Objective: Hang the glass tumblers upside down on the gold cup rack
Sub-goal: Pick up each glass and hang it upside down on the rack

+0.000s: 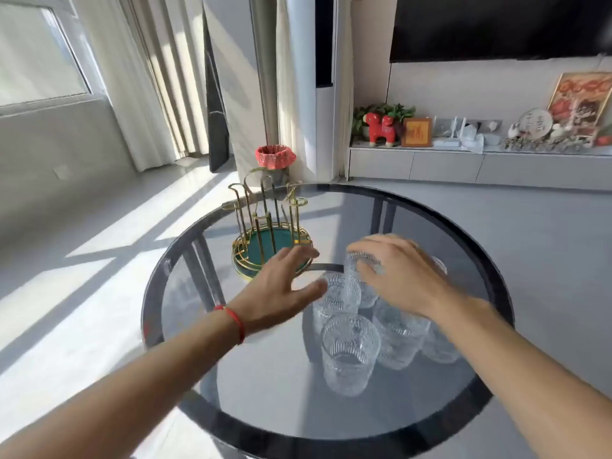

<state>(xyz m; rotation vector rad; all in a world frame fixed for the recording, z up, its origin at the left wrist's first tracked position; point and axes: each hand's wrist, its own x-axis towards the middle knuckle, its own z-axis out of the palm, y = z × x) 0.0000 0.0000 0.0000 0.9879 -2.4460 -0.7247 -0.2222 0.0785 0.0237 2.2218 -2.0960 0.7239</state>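
A gold wire cup rack [265, 223] with a green base stands on the far left part of the round glass table [265, 385]; its prongs are bare. Several ribbed glass tumblers cluster at the table's middle right, the nearest one [349, 354] upright. My right hand [397, 276] comes from above with its fingers around a tumbler [359, 263] at the back of the cluster. My left hand [281, 286] hovers open between the rack and the glasses, touching nothing that I can see. Some tumblers are partly hidden under my right hand.
A bin lined with a red bag [275, 157] stands on the floor behind the table. A low white cabinet [463, 164] with ornaments runs along the right wall under a dark screen [496, 24]. Curtains and a window are at the left.
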